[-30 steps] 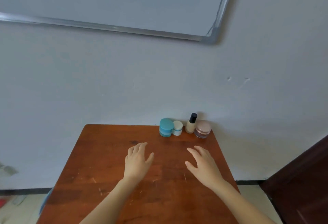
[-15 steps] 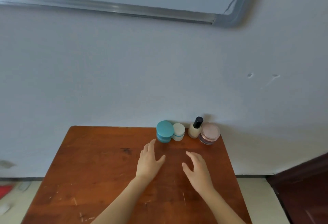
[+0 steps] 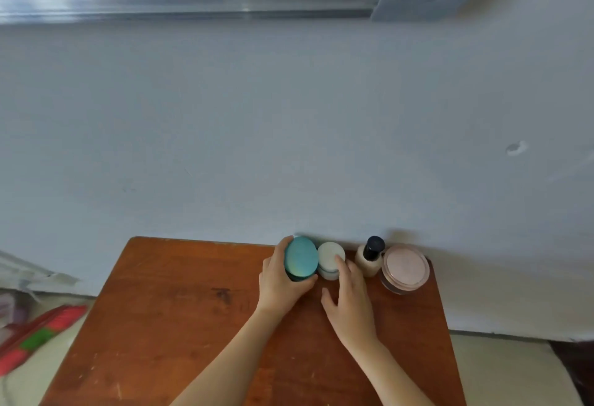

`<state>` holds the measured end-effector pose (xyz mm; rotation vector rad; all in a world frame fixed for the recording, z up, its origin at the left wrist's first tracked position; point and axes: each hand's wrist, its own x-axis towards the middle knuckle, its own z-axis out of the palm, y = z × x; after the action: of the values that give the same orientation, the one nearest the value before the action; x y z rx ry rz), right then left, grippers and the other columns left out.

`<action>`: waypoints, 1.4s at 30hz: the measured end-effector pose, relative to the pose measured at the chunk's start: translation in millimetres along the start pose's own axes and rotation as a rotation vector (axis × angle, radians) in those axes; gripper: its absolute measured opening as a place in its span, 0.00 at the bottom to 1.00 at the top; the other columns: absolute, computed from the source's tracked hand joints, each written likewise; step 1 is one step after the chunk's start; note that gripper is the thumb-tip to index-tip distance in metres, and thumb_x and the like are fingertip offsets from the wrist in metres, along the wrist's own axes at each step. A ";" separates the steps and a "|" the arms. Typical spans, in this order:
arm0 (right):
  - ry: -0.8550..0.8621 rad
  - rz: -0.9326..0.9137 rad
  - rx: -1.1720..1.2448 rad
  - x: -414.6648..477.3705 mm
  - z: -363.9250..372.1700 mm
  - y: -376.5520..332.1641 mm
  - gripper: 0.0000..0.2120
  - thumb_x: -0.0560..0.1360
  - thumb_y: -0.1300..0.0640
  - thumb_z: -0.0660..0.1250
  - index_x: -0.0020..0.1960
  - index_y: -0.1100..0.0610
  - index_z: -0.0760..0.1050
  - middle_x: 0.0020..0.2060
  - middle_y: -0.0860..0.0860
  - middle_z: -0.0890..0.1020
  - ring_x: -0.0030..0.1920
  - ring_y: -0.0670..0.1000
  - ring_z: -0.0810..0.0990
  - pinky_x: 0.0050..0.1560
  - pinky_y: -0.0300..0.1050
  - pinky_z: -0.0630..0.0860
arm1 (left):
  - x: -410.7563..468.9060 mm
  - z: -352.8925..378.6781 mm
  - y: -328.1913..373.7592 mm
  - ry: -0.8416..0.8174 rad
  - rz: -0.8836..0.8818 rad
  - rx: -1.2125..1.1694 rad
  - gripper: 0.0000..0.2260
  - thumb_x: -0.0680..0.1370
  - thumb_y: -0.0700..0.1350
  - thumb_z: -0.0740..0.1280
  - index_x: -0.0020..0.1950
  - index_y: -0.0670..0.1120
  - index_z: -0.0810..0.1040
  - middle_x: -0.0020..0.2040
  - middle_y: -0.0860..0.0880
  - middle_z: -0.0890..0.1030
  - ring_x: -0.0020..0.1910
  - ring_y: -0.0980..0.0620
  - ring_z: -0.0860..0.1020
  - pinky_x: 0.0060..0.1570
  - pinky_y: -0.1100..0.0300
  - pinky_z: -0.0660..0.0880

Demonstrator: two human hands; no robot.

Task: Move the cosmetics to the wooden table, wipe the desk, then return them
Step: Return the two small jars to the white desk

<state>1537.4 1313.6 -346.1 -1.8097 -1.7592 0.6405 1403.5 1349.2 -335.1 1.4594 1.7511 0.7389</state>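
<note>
where the reddish-brown wooden worktop (image 3: 180,325) meets the wall (image 3: 289,132), four cosmetics stand in a row along its far right edge. from left to right they are a teal jar (image 3: 301,258), a white jar (image 3: 329,253), a bottle (image 3: 369,258) and a pink jar (image 3: 405,267).

the teal jar is round and squat with a flat matte lid, and it is taller than the white jar just beside it. the white jar is the smallest, with a pale lid and a pale body. the bottle is slim and upright, filled with cream-beige liquid under a black cap. the pink jar is the widest, with a clear wall and a pale pink lid, and it stands close against the bottle at the worktop's right corner.

the left hand (image 3: 279,283) grips the teal jar: its fingers (image 3: 284,245) curl round the far left side and the thumb presses the near side. the right hand (image 3: 350,303) reaches to the white jar with fingers (image 3: 342,266) stretched and the thumb spread wide; one fingertip lies over the lid, and it holds nothing.

counted: three jars, one bottle, two hands, one worktop. the worktop's surface shows scratches and a dark stain near its middle. above, the metal frame of one whiteboard (image 3: 193,0) crosses the wall. on the floor (image 3: 41,370) at the left lies one red and green thing (image 3: 35,338), too blurred to name.
</note>
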 end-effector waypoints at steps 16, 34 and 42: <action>0.141 0.058 -0.015 20.5 10.9 -15.7 0.20 0.68 0.57 0.73 0.57 0.60 0.73 0.53 0.59 0.74 0.53 0.60 0.75 0.49 0.51 0.73 | -60.6 -29.3 -35.8 0.019 0.011 -0.052 0.36 0.65 0.46 0.75 0.60 0.68 0.56 0.55 0.63 0.68 0.59 0.57 0.69 0.54 0.64 0.69; 0.083 -0.085 0.178 -76.3 -19.2 -30.8 0.27 0.64 0.65 0.75 0.61 0.58 0.71 0.53 0.56 0.70 0.51 0.48 0.71 0.47 0.38 0.70 | -141.6 -64.5 -64.2 0.124 0.029 -0.090 0.36 0.65 0.45 0.77 0.62 0.64 0.58 0.58 0.57 0.69 0.58 0.54 0.70 0.52 0.66 0.72; 0.262 0.006 0.087 -115.2 -52.7 -39.5 0.29 0.64 0.63 0.75 0.63 0.55 0.70 0.54 0.52 0.70 0.54 0.46 0.71 0.49 0.29 0.67 | -116.5 -63.7 -31.0 -0.040 0.269 -0.169 0.35 0.64 0.45 0.78 0.59 0.66 0.60 0.55 0.67 0.67 0.57 0.57 0.71 0.52 0.69 0.70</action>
<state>1538.4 1196.5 -283.8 -1.7519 -1.5299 0.4509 1344.4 1230.4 -304.0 1.5975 1.4392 0.9648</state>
